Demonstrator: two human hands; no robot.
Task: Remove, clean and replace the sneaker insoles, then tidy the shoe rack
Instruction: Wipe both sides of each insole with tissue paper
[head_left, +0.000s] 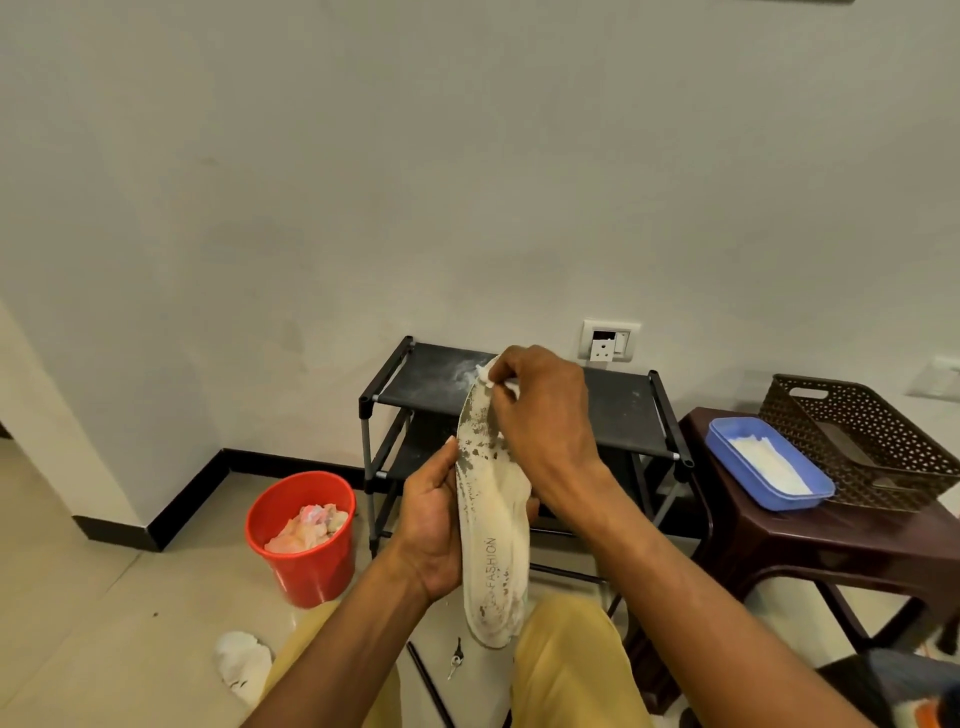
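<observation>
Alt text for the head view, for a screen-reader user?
A left hand holds a stained white insole while the right hand pinches a white wipe against its far end. Behind stand a black shoe rack, a red bucket and a blue tray on a brown stool.

Red bucket (311, 577) on tiled floor at left, crumpled pale wads inside. White wall socket (609, 340) on plain wall. Dark brown plastic stool (769, 540) at right, brown perforated basket (883, 415) on top. Small keys (456, 662) on floor.

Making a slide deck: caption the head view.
Left hand holds a stained insole; right hand presses a white tissue to its tip.
</observation>
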